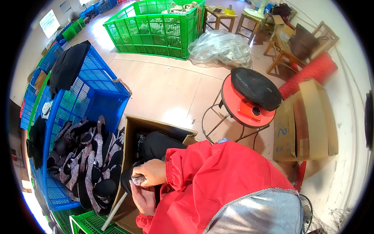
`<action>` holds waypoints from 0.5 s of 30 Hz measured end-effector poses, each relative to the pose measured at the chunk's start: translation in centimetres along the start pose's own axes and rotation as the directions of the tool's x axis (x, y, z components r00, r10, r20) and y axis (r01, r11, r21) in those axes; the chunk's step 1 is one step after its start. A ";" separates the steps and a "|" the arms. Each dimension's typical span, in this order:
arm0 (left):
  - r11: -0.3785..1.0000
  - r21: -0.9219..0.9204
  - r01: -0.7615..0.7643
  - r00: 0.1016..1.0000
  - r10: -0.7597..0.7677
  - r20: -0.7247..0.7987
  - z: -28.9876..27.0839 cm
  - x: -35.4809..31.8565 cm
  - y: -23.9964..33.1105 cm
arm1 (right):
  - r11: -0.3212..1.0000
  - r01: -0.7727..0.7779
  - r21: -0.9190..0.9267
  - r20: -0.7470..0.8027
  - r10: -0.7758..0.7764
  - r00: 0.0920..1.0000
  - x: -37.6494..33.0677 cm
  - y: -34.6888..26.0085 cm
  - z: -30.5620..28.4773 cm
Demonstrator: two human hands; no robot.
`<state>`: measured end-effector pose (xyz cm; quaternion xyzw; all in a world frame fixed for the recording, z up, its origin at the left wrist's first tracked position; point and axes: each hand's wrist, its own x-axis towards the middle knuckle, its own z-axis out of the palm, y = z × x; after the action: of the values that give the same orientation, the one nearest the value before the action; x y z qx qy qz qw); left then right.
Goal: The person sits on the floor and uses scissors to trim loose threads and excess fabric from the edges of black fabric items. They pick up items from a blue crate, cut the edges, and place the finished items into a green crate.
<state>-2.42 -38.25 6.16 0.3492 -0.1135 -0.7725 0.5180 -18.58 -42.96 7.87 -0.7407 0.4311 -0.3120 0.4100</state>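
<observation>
1. Right hand [152, 172], in a red sleeve [218, 183], is clenched around a small grey patterned shoe piece [138, 180], gripping it from above; the piece sits low in the frame, just over the open cardboard box [130, 132]

2. Left hand [143, 198] lies palm up directly beneath, fingers curled against the underside of the same piece; it grasps or cradles it, though how firmly is hard to tell since the right hand covers most of it

3. A black rounded part [126, 180] shows just left of the hands, touching the held piece; whether it belongs to the same item I cannot tell

4. A pale stick or rod [115, 212] leans at the box's lower left edge, near the left hand, not held

5. Blue crate [105, 84] to the left holds a dense heap of grey, pink and black shoe pieces [87, 156], piled deep; a dark garment [68, 66] drapes over its far rim

6. Inside the cardboard box only dark material [157, 142] is visible; how many pieces lie there cannot be counted

7. Judgement: one piece is in hand, mid-handling; the crate heap looks large, so the bulk of the work appears to remain, and no clear stack of finished pieces is distinguishable

8. Beyond: a red stool with black cushion [253, 87], green crate [156, 27], clear plastic bag [220, 48]
</observation>
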 end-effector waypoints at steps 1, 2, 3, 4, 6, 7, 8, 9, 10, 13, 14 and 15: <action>0.999 0.041 0.021 0.999 -0.019 -0.037 -0.1 -0.7 0.4 | 1.000 0.010 0.013 0.019 -0.010 1.000 -0.3 0.1 0.5; 0.998 0.057 0.030 0.999 -0.028 -0.040 -0.7 -1.0 0.7 | 0.999 0.037 0.027 0.047 -0.039 0.998 -0.4 0.1 0.9; 0.996 0.074 0.041 0.998 -0.037 -0.043 -1.3 -1.4 0.9 | 0.999 0.026 0.044 0.076 -0.029 0.997 -0.6 0.1 1.3; 0.994 0.091 0.052 0.998 -0.048 -0.046 -1.8 -1.7 1.2 | 0.998 0.032 0.049 0.090 -0.036 0.995 -0.7 0.2 1.6; 0.994 0.095 0.061 0.996 -0.055 -0.068 -2.0 -2.1 1.5 | 0.998 0.039 0.049 0.109 -0.044 0.993 -0.7 0.0 2.1; 0.993 0.096 0.067 0.995 -0.059 -0.078 -2.0 -2.3 1.7 | 0.998 0.039 0.044 0.113 -0.044 0.993 -0.7 -0.1 2.4; 0.995 0.080 0.062 0.993 -0.054 -0.104 -1.9 -2.4 1.8 | 0.999 0.038 0.040 0.118 -0.042 0.992 -0.7 -0.2 2.6; 0.989 0.144 0.025 0.995 -0.011 -0.102 -2.2 -2.5 1.9 | 0.999 0.039 0.033 0.127 -0.043 0.991 -0.6 -0.2 2.9; 0.978 0.207 -0.011 0.995 0.032 -0.098 -2.7 -2.7 2.1 | 0.999 0.041 0.026 0.136 -0.044 0.990 -0.4 -0.1 3.2; 0.847 0.511 -0.147 0.986 0.164 0.013 -4.3 -2.8 2.9 | 1.000 0.021 0.012 0.149 -0.023 0.989 -0.2 -0.1 3.8; 0.717 0.661 -0.220 0.974 0.198 0.111 -4.0 -2.8 3.5 | 1.000 0.012 0.010 0.154 -0.013 0.988 -0.1 -0.1 4.0; 0.556 0.777 -0.295 0.955 0.210 0.211 -3.6 -2.8 3.9 | 1.000 -0.015 0.008 0.157 0.014 0.988 0.0 0.0 4.3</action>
<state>3.31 -36.85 6.80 0.4876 -0.5212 -0.5716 0.4048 -15.01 -41.51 5.85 -0.7579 0.4014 -0.2519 0.4483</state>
